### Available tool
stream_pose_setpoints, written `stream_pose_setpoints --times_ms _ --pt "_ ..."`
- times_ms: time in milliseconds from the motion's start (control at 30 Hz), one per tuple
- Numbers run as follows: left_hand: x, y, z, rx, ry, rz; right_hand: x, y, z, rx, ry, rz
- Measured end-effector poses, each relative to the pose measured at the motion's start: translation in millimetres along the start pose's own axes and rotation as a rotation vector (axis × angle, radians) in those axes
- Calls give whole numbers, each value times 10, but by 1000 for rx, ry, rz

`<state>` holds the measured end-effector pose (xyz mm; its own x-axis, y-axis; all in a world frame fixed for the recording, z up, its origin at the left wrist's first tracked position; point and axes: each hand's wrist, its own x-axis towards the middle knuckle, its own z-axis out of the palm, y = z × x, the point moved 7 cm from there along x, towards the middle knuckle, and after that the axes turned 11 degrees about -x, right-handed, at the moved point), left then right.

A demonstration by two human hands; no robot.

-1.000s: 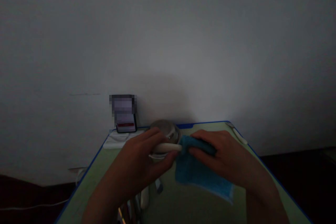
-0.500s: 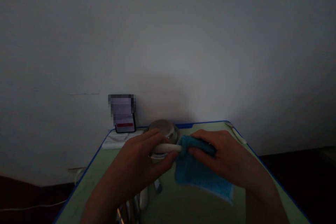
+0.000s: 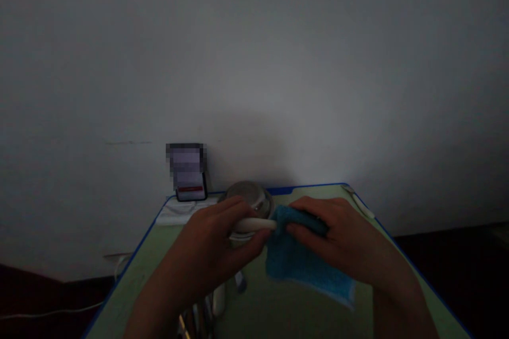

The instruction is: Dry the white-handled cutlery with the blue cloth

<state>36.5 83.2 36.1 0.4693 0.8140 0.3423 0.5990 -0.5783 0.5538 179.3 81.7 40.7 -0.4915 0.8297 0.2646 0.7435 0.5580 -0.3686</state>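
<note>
Left hand (image 3: 214, 238), fingers closed round smooth, slender white handle (image 3: 254, 224); right hand (image 3: 338, 230), fingers pinching fuzzy blue cloth (image 3: 304, 267) at its end.

Dim, soft shadow (image 3: 252, 143) on wall (image 3: 262, 63), phone (image 3: 189, 177) partly pixelated

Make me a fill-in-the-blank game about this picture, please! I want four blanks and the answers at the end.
1. The left hand grips a handle coloured ____.
2. The cloth hangs from the person's ____ hand.
3. The phone stands near the table's far ____ corner.
4. The table has a green top and a ____ edge.

Missing words: white; right; left; blue.
</note>
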Motion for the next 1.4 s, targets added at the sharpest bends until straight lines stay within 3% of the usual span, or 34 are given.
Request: stream_pose_setpoints --times_ms 700,1067,1400 --pt "11 -11 16 -18 -14 -17 1 8 -4 -4 -19 17" --pt "-47 -139 -16 -146 -17 -22 -49 233 11 -2 -39 33" --pt "-136 -364 -225 -111 146 -197 -66 274 -45 -40 30 105"
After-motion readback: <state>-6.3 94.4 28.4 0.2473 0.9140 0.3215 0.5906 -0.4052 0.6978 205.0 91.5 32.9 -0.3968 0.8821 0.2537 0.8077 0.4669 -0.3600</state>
